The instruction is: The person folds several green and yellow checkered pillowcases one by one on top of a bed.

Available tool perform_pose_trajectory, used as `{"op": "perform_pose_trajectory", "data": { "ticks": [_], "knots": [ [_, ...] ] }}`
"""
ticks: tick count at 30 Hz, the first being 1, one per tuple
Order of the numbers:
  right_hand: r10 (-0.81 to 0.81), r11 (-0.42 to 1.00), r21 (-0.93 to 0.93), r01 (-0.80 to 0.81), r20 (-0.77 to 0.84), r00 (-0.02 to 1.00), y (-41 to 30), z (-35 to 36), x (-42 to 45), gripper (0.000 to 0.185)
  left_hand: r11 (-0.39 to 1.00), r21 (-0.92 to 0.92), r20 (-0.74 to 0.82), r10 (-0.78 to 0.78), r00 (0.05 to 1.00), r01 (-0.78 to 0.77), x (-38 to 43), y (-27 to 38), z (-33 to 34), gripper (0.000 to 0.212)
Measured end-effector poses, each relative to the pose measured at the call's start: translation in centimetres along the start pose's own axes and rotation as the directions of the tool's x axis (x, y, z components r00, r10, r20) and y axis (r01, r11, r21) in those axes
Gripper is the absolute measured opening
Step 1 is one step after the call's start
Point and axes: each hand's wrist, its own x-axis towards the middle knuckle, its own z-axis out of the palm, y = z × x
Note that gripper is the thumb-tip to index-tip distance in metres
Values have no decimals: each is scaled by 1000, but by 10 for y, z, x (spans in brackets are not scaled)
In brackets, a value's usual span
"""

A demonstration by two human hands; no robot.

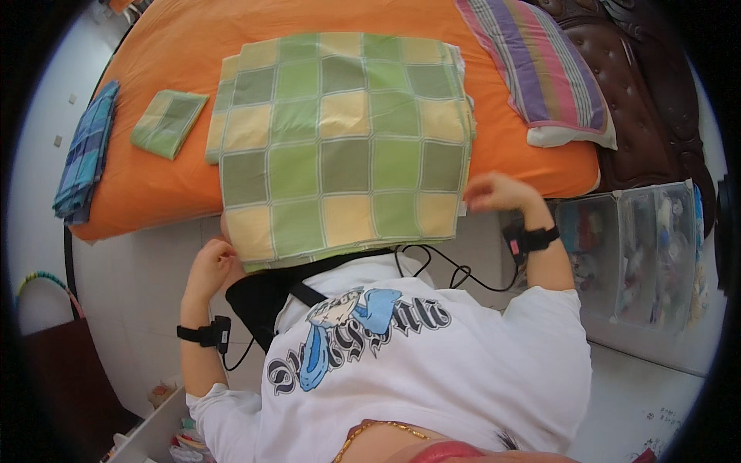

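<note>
A green, yellow and grey checked cloth [346, 168], folded in layers, lies on the orange-covered bed [359, 17] and hangs over its near edge across my lap. My left hand [219, 257] is at the cloth's lower left corner, its fingers curled; whether they grip the edge cannot be made out. By the cloth's right edge, near a small white tag [462, 209], is my right hand [485, 192], slightly blurred, with bent fingers. Its contact with the cloth is unclear. A small folded piece in the same check [169, 122] lies to the left on the bed.
A folded blue plaid cloth [87, 153] lies at the bed's left end. A striped pillow [541, 69] rests by the brown tufted headboard [625, 81]. Clear plastic drawers [631, 254] stand at right. A black cable [463, 275] runs from my right wrist strap across my lap.
</note>
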Motion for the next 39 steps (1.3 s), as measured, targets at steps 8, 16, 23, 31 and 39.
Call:
{"op": "perform_pose_trajectory", "data": {
  "ticks": [8,16,23,31,39],
  "knots": [
    [-94,976,53,211,-771,630,-6,-170,137,28,965,-205,-166,-201,965,166,71,-33,4,18],
    [179,976,95,-197,-862,473,34,-245,287,27,834,-377,27,-424,905,402,55,-23,8,23],
    [65,998,58,-32,-796,602,52,-255,313,25,778,-456,5,-482,876,431,52,-28,19,24],
    [-477,876,-476,74,-836,272,9,-211,241,17,752,-466,33,-512,858,467,59,-27,19,23],
    [-305,938,-202,282,-868,393,-10,-188,212,20,743,-475,60,-507,860,472,59,-36,20,22]
  ]
}}
